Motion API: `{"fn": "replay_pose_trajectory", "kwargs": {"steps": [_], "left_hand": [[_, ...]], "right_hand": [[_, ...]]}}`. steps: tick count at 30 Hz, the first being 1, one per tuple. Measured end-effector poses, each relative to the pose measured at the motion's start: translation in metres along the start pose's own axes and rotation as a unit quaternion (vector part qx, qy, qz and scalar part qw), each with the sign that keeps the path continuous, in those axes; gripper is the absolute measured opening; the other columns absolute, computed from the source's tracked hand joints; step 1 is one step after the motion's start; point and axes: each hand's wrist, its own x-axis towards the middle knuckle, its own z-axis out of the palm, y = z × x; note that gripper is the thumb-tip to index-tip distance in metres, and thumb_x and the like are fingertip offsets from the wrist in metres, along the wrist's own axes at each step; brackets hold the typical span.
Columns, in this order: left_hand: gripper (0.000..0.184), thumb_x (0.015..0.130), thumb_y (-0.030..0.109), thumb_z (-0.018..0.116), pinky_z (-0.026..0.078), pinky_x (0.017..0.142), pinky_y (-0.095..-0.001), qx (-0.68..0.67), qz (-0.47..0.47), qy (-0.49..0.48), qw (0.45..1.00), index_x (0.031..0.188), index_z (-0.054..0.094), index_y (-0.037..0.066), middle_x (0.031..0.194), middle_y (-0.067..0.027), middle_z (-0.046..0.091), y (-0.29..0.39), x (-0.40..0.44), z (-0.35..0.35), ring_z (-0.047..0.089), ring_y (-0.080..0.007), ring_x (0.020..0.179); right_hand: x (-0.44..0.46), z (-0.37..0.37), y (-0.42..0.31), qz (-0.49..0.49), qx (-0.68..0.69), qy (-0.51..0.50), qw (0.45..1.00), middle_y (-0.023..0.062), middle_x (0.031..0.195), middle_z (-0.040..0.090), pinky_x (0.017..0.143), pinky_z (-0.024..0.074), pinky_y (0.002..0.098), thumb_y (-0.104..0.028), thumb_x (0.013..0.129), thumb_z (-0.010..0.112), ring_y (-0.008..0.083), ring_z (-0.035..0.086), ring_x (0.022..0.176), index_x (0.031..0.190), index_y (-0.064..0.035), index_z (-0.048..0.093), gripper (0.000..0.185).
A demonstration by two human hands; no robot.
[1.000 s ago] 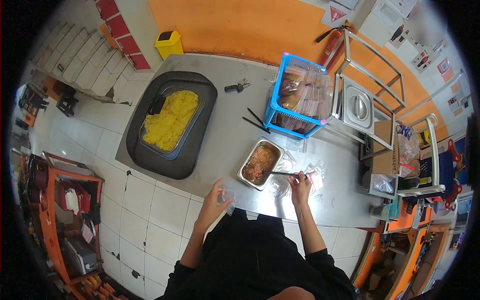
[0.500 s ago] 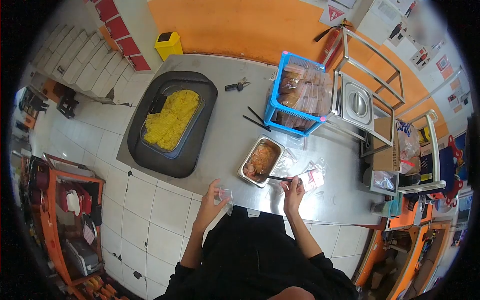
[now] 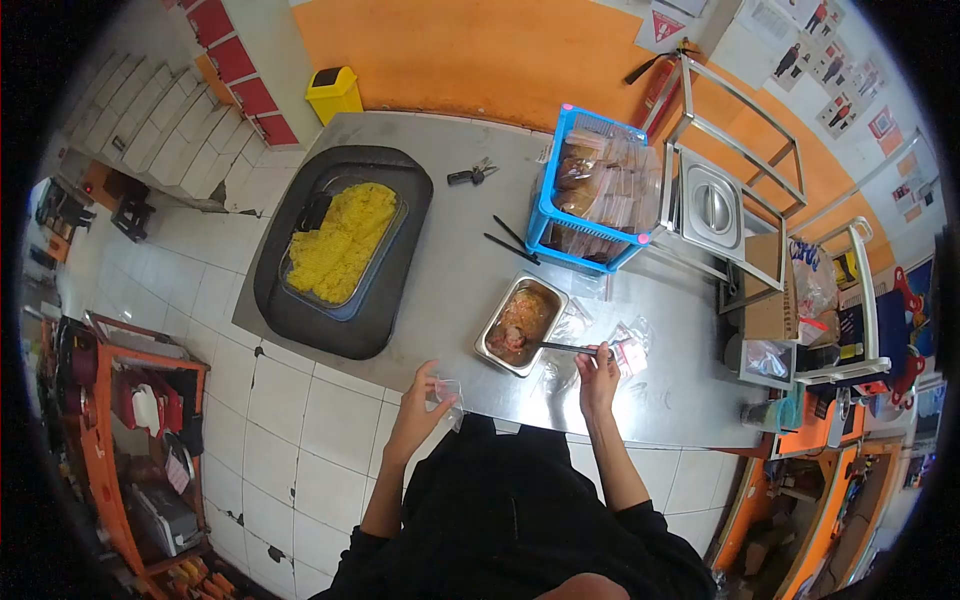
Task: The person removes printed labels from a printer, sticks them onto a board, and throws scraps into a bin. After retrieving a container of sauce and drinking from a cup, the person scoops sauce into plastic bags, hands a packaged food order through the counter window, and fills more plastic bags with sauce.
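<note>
Work at a steel pan point(image 3: 500, 364) of reddish-brown food point(image 3: 526, 309) on the counter point(image 3: 450, 270). Taking the pan as centre, the left hand point(image 3: 412, 410), at 8 o'clock, pinches a clear plastic bag point(image 3: 448, 394); the right hand point(image 3: 597, 374), at 4 o'clock, is closed around a dark-handled utensil point(image 3: 565, 348) dipping into the food. The step appears to be scooping or stirring; lifting a portion would call for a level utensil.

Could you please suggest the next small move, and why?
Probably raise the slim dark-handled utensil toward the small clear plastic bag: the right hand holds the utensil, its end in the rectangular steel pan of reddish food; the left hand holds the bag.
</note>
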Motion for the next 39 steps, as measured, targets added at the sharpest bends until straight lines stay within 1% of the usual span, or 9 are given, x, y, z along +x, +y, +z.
{"fn": "replay_pose_trajectory", "kwargs": {"steps": [9, 13, 18, 20, 23, 26, 29, 35, 39], "left_hand": [[0.059, 0.077, 0.013, 0.07, 0.046, 0.082, -0.036, -0.027, -0.02, 0.028, 0.999, 0.125, 0.038, 0.008, 0.098, -0.0166, 0.06, -0.001, -0.003, -0.003, 0.061, -0.0252, 0.092], [0.046, 0.078, 0.01, 0.068, 0.047, 0.079, -0.0339, -0.041, -0.01, 0.035, 0.998, 0.116, 0.043, 0.005, 0.097, -0.0148, 0.06, 0.0, -0.002, -0.002, 0.061, -0.0238, 0.09], [0.036, 0.079, 0.007, 0.066, 0.048, 0.077, -0.0318, -0.041, 0.019, 0.028, 0.999, 0.11, 0.047, 0.003, 0.095, -0.0138, 0.061, 0.006, 0.001, -0.003, 0.062, -0.0227, 0.087], [0.035, 0.08, 0.007, 0.066, 0.048, 0.076, -0.0315, -0.041, 0.023, 0.033, 0.998, 0.109, 0.048, 0.003, 0.095, -0.0143, 0.061, 0.005, 0.001, -0.003, 0.062, -0.0224, 0.088], [0.034, 0.08, 0.007, 0.066, 0.048, 0.076, -0.0316, -0.026, 0.024, 0.035, 0.999, 0.109, 0.048, 0.003, 0.095, -0.0143, 0.061, 0.003, 0.002, -0.003, 0.062, -0.0227, 0.088], [0.035, 0.08, 0.008, 0.066, 0.048, 0.076, -0.0319, -0.024, 0.017, 0.037, 0.999, 0.109, 0.048, 0.003, 0.096, -0.0141, 0.061, 0.003, 0.002, -0.005, 0.062, -0.0229, 0.088], [0.034, 0.08, 0.008, 0.066, 0.048, 0.076, -0.0323, -0.026, 0.014, 0.036, 0.999, 0.109, 0.048, 0.003, 0.097, -0.0141, 0.061, 0.001, 0.002, -0.005, 0.062, -0.0231, 0.088], [0.03, 0.08, 0.009, 0.066, 0.048, 0.076, -0.0325, -0.032, 0.021, 0.04, 0.998, 0.106, 0.051, 0.002, 0.097, -0.0134, 0.061, -0.003, 0.001, -0.005, 0.061, -0.0229, 0.088], [0.028, 0.08, 0.01, 0.066, 0.048, 0.076, -0.0328, -0.024, 0.026, 0.038, 0.999, 0.104, 0.053, 0.002, 0.097, -0.013, 0.061, -0.004, -0.001, -0.004, 0.061, -0.0231, 0.086]], "right_hand": [[0.007, -0.019, 0.006, 0.049, 0.048, 0.005, 0.998, 0.0066, 0.084, 0.059, 0.068, 0.0545, 0.0283, -0.025, 0.09, 0.056, 0.0161, 0.06, 0.072, 0.089, -0.0025, 0.055, 0.023], [0.015, -0.034, 0.019, 0.098, 0.062, 0.022, 0.993, 0.0082, 0.087, 0.057, 0.07, 0.0545, 0.03, -0.023, 0.09, 0.057, 0.0186, 0.059, 0.076, 0.091, -0.0022, 0.055, 0.021], [0.014, -0.038, 0.021, 0.119, 0.059, 0.039, 0.99, 0.0123, 0.089, 0.055, 0.075, 0.0551, 0.032, -0.017, 0.092, 0.053, 0.0216, 0.058, 0.079, 0.092, 0.0039, 0.053, 0.021], [0.018, -0.041, 0.025, 0.173, 0.114, 0.054, 0.977, 0.0141, 0.083, 0.06, 0.076, 0.0562, 0.0304, -0.012, 0.093, 0.049, 0.0193, 0.061, 0.077, 0.086, 0.0061, 0.055, 0.02], [0.02, -0.043, 0.025, 0.233, 0.169, 0.071, 0.955, 0.0155, 0.084, 0.06, 0.078, 0.0563, 0.0308, -0.011, 0.093, 0.048, 0.021, 0.061, 0.078, 0.087, 0.0074, 0.054, 0.021], [0.023, -0.048, 0.031, 0.265, 0.232, 0.059, 0.934, 0.0163, 0.085, 0.06, 0.078, 0.0565, 0.0304, -0.01, 0.093, 0.049, 0.0224, 0.061, 0.079, 0.087, 0.0082, 0.054, 0.02], [0.025, -0.049, 0.037, 0.279, 0.24, 0.074, 0.927, 0.0145, 0.086, 0.057, 0.077, 0.0571, 0.03, -0.014, 0.093, 0.047, 0.0211, 0.06, 0.079, 0.091, 0.0088, 0.052, 0.023], [0.025, -0.052, 0.039, 0.31, 0.264, 0.089, 0.909, 0.0135, 0.084, 0.058, 0.076, 0.0576, 0.0288, -0.015, 0.092, 0.05, 0.0212, 0.061, 0.076, 0.09, 0.0069, 0.053, 0.023], [0.023, -0.05, 0.037, 0.294, 0.252, 0.068, 0.919, 0.0128, 0.084, 0.058, 0.076, 0.0575, 0.0276, -0.016, 0.092, 0.051, 0.0205, 0.061, 0.077, 0.091, 0.0055, 0.053, 0.022]]}}
